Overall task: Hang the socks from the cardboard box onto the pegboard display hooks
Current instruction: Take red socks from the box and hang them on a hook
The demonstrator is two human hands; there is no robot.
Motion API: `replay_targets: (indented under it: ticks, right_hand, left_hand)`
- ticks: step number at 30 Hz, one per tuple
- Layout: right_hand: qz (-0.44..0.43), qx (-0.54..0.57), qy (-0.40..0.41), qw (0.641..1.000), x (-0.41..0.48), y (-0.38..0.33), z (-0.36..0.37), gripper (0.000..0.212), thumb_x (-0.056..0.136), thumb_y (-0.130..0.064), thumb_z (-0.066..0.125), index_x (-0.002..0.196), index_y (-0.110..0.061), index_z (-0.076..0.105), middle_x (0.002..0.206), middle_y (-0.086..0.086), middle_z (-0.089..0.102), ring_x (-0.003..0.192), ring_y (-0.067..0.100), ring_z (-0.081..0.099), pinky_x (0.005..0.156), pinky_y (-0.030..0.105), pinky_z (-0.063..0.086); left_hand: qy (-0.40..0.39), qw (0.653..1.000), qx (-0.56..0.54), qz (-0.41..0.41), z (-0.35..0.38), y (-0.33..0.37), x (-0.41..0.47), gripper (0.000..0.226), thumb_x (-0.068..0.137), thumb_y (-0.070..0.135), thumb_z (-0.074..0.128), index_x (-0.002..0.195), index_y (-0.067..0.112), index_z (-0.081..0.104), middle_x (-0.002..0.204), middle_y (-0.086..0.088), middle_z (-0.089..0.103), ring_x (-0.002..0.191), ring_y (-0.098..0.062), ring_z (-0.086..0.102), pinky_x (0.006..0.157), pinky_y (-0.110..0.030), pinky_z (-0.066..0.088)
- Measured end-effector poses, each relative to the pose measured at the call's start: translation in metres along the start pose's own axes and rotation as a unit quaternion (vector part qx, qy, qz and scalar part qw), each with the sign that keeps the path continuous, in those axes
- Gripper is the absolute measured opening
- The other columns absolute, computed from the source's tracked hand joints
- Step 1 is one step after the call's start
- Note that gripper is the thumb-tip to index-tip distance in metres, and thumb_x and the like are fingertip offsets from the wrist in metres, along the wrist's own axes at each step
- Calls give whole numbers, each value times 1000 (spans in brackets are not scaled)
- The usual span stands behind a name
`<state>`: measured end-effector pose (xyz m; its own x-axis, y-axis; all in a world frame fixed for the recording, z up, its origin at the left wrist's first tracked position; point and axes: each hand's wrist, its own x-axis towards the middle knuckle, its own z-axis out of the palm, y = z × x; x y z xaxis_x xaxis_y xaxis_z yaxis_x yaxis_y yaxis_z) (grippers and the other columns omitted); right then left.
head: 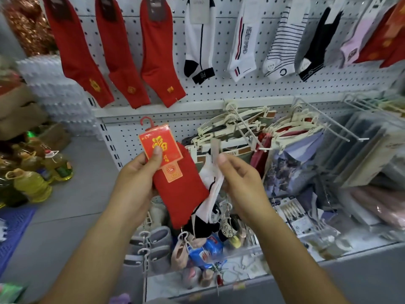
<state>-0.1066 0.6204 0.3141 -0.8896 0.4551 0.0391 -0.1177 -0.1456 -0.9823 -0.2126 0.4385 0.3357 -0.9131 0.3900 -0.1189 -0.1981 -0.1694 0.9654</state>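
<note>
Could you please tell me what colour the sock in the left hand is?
The sock is red, seen best in the head view.

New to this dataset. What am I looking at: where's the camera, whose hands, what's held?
There is no machine here. A person works with bare hands, and the single picture comes from a wide-angle camera worn on their head, looking forward and down, so straight lines bend near the edges.

The left hand grips a red sock by its label card, thumb on the card. A red hook tops the card. The right hand pinches a white sock with a black toe.

In front stands a white pegboard. Hung red socks and patterned socks line its upper row. Lower down, cream hangers crowd the hooks above a shelf of small goods. Yellow bottles stand on the floor at the left.
</note>
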Motion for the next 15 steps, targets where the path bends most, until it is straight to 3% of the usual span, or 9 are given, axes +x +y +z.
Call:
replay_targets:
  ticks: [2, 6, 9, 12, 15]
  right_hand:
    - [78, 149, -46, 985, 4, -6, -7, 50, 94, -46, 58, 133, -13, 63, 132, 18, 65, 126, 37, 60, 107, 52, 48]
    - [148, 296, -98, 939, 13, -15, -30, 50, 98, -43, 54, 135, -11, 63, 136, 16, 63, 127, 31, 60, 103, 47, 50]
    - [144, 303, -108, 936, 19, -19, -46, 46, 95, -44, 58, 127, -14, 69, 130, 12, 67, 123, 27, 64, 95, 41, 55]
    - [132, 286, -91, 945, 26, -22, -55, 41, 87, -44, 68, 118, -17, 75, 129, 10, 68, 122, 22, 64, 98, 40, 56]
    - [90, 184, -74, 976, 34, -26, -52, 41, 84, -42, 76, 116, -16, 73, 119, 9, 70, 111, 24, 66, 105, 53, 49]
  left_hand:
    - [4, 1000, -7, 1, 2, 1, 2, 28, 90, 47, 64, 105, 28, 79, 109, -5, 79, 99, -22, 76, 74, -36, 59]
    - [-2, 1000, -4, 7, 20, 5, 5, 28, 97, 42, 61, 110, 23, 77, 111, -6, 78, 102, -24, 75, 87, -44, 57]
    - [-4, 1000, -3, 14, 34, 7, 7, 27, 98, 41, 61, 109, 24, 78, 110, -5, 78, 102, -24, 75, 87, -43, 58]
    - [2, 1000, 2, 18, 46, 7, 8, 23, 96, 44, 62, 103, 30, 80, 106, -3, 79, 97, -22, 77, 82, -40, 58]
    - [-3, 1000, 7, 17, 65, 5, 9, 21, 95, 44, 62, 96, 33, 80, 102, -4, 80, 94, -24, 77, 83, -41, 59]
